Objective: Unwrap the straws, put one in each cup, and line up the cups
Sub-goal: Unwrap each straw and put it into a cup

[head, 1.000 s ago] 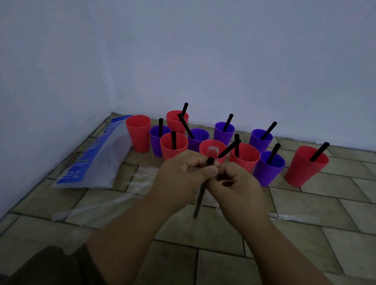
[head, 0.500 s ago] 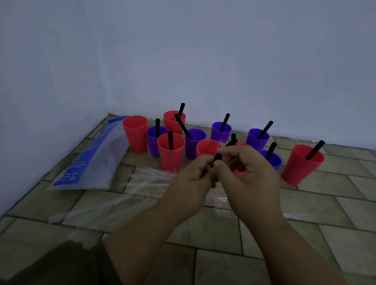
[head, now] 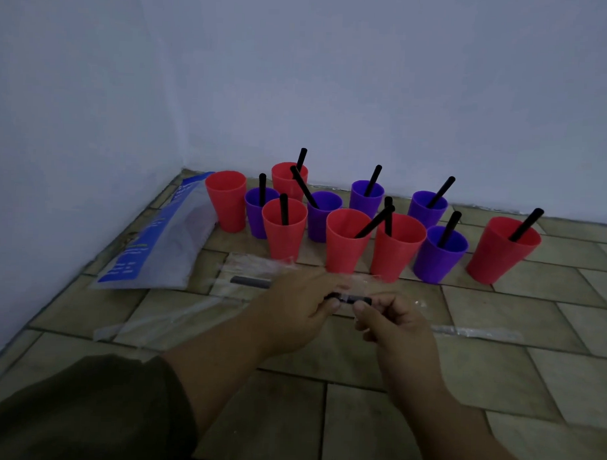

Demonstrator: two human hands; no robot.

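The tiled floor (head: 496,374) filled the lower frame, with a blue-and-white bag (head: 157,245) at left. Above centre stood 11 red and purple cups (head: 395,257) — only the leftmost red cup (head: 225,206) showed no straw. At centre, the left hand (head: 292,308) and right hand (head: 391,322) each pinched a black straw (head: 349,298), which lay level between their fingertips.

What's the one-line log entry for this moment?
left hand, right hand: pinching black plastic straw, horizontal | far-left red plastic cup: no straw
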